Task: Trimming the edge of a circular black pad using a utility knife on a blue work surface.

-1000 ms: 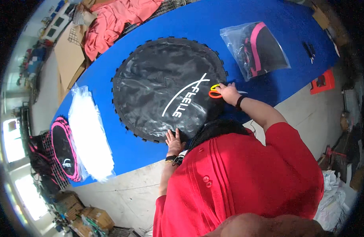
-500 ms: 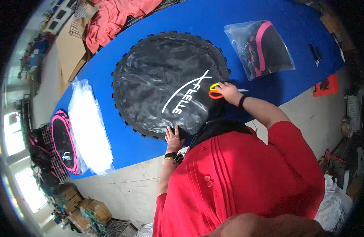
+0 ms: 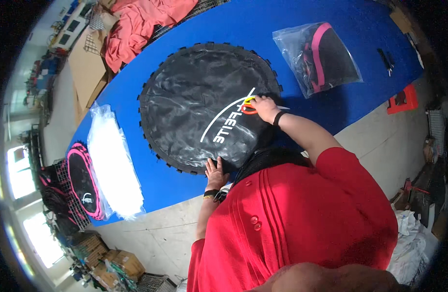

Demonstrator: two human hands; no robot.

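Black round mat (image 3: 194, 97), probably light, limp and slick, best taken by its tabbed rim (image 3: 145, 121); left hand (image 3: 216, 175) spread on its near edge; right hand (image 3: 265, 108) gripping scissors (image 3: 248, 102)

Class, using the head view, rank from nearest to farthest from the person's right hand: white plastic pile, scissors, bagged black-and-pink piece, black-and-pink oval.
1. Scissors, held in the right hand.
2. Bagged black-and-pink piece, upper right.
3. White plastic pile, left.
4. Black-and-pink oval, left of the pile.
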